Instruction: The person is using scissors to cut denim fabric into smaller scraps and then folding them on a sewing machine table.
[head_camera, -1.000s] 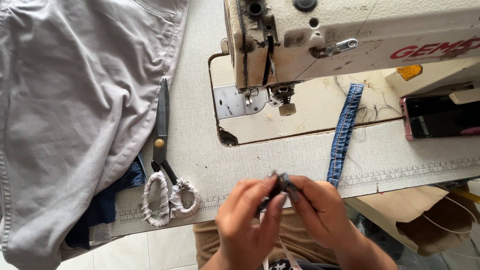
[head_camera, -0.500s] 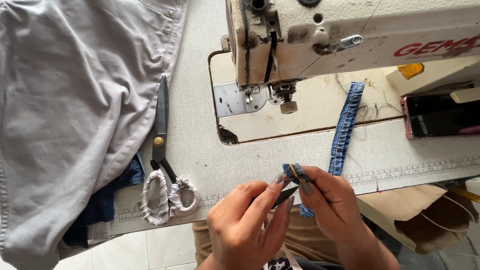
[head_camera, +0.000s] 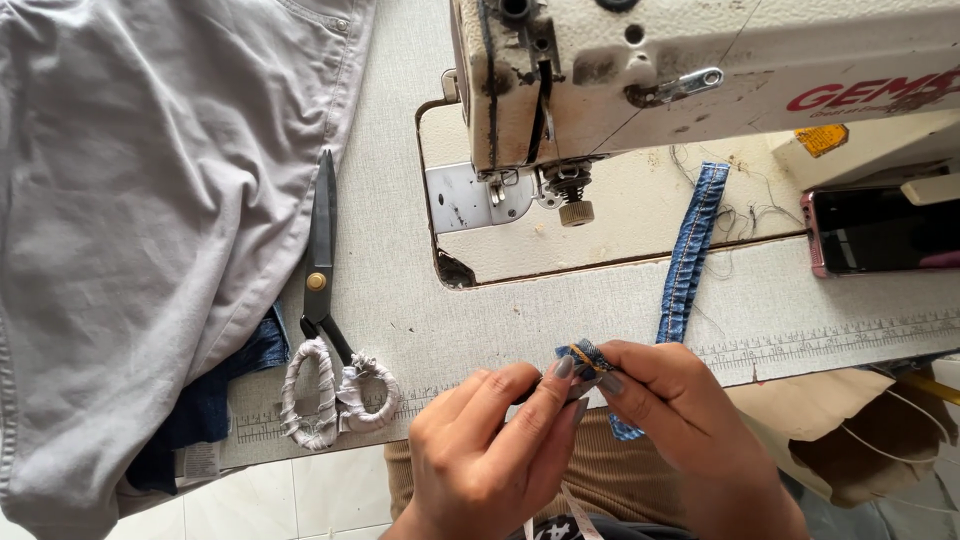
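A pale grey sewing table (head_camera: 420, 330) fills the view, with a printed ruler strip along its near edge and white floor tiles below it. A worn cream sewing machine (head_camera: 700, 70) stands at the top, its needle and presser foot over a metal plate set in a lighter inset panel.

The left hand (head_camera: 480, 450) and right hand (head_camera: 680, 420) meet just past the near edge of the table, above the person's lap. Both are pinching the same small folded denim piece (head_camera: 585, 358): left thumb and forefinger close on it from the left, right fingertips press it from the right. The piece is blue with orange stitching, and an end hangs below the right fingers. It is held in the air, not resting on the table.

A denim strip (head_camera: 690, 250) lies on the table just beyond the right hand, running up towards the machine. Loose threads lie near its upper end.

Black scissors (head_camera: 322, 300), handles wrapped in pale cloth, lie left of the hands, blades pointing away. A grey garment (head_camera: 130, 220) covers the left side, with dark blue fabric (head_camera: 215, 400) beneath its lower edge. A phone (head_camera: 880, 230) in a pink case lies at the right edge.
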